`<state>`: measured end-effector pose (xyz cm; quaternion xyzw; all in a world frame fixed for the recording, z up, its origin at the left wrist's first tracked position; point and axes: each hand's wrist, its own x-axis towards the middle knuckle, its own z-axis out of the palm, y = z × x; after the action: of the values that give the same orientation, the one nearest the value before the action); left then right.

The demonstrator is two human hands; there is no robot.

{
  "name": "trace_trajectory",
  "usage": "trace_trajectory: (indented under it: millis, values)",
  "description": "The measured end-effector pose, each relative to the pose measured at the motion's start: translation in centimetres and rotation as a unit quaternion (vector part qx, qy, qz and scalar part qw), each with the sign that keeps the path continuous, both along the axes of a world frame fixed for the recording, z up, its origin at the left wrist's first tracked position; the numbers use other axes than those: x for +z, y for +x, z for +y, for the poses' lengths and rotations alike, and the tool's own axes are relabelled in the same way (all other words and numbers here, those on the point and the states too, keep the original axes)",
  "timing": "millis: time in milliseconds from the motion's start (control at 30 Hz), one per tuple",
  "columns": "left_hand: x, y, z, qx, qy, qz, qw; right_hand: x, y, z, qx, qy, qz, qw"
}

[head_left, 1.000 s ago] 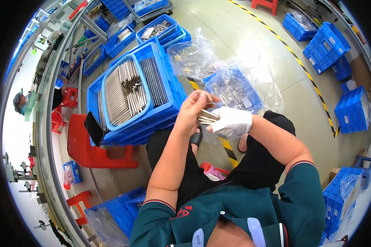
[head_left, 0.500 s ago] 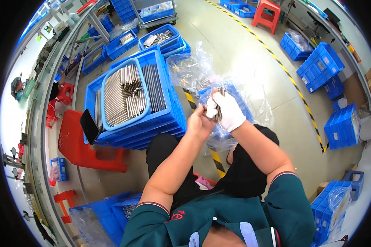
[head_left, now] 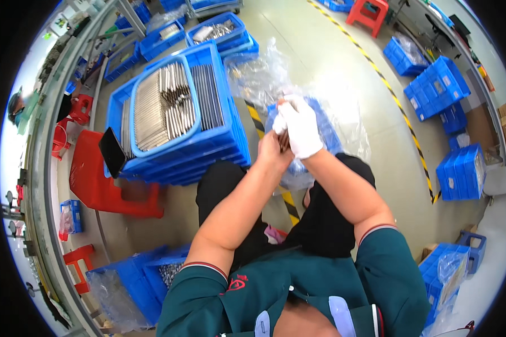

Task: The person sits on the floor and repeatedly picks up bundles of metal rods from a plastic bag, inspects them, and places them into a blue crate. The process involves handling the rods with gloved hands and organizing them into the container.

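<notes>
My two hands meet over the floor in front of my knees, closed around a bundle of slim metal rods. My bare left hand grips the bundle's lower end. Over its upper part lies my right hand, in a white glove, hiding most of the rods. Beneath the hands is a blue bin with clear plastic film around it. To the left, a light-blue-rimmed tray full of neatly lined metal rods rests on a stack of blue crates.
A black flat device leans at the crate's left corner, beside a red stool. Crumpled clear plastic lies beyond the crates. Yellow-black tape crosses the floor. More blue crates stand at the right.
The whole view has shifted, so the scene sits higher and further left. My right hand has turned over the bundle, and less of the metal shows between my hands.
</notes>
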<state>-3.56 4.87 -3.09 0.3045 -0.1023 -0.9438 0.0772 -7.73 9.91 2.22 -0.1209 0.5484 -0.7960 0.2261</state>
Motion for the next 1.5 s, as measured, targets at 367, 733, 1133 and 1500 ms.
trace_trajectory:
  millis: [367,733,1133,1500]
  values:
    - [0.4,-0.7,-3.8,0.123,-0.797,-0.036,0.59,-1.3,-1.6,4.4,0.148,0.243,0.063,0.957]
    - [5.5,2.8,-4.1,-0.209,-0.706,-0.015,0.676,-3.5,1.2,5.1,0.406,-0.039,-0.332,0.851]
    - [5.4,4.0,-4.9,-0.279,-0.667,-0.056,0.688,-3.7,2.5,4.2,0.444,0.008,-0.299,0.845]
    - [2.1,3.6,-5.8,-0.097,-0.581,0.018,0.808,-3.3,1.4,5.5,0.34,0.066,-0.2,0.917]
